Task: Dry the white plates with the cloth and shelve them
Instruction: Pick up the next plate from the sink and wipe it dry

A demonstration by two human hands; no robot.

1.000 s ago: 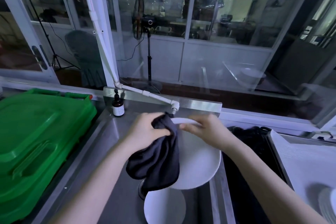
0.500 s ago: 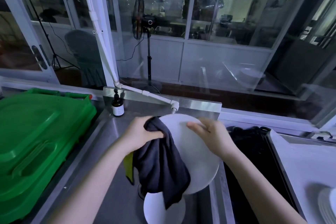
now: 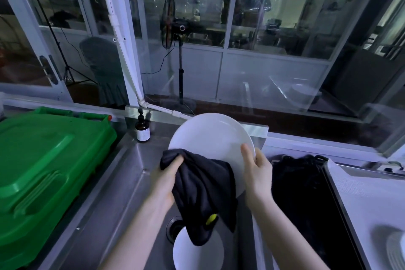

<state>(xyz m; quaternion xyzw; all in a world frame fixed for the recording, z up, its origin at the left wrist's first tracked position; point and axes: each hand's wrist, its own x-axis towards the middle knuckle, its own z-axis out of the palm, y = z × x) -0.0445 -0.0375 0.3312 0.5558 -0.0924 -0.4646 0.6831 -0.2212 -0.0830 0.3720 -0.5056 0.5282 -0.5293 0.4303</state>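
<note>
A round white plate (image 3: 210, 138) is held tilted up over the steel sink (image 3: 131, 182), its face toward me. My right hand (image 3: 256, 171) grips its right rim, thumb on the face. My left hand (image 3: 164, 180) holds a dark cloth (image 3: 203, 190) bunched against the plate's lower left; the cloth hangs down and hides the plate's bottom. A yellow patch shows near the cloth's lower end. A second white plate (image 3: 197, 252) lies in the sink basin below, partly covered by the cloth's tip.
A green plastic crate lid (image 3: 43, 171) fills the left counter. A small brown bottle (image 3: 142, 129) stands at the sink's back edge. A dark basin (image 3: 306, 199) lies right of the sink, and stacked white plates (image 3: 394, 250) sit at the far right edge. Glass windows stand behind.
The plate has been raised and tipped more upright, its face now toward me. My left hand and cloth slid from the plate's top edge down to its lower left; my right hand shifted to the right rim.
</note>
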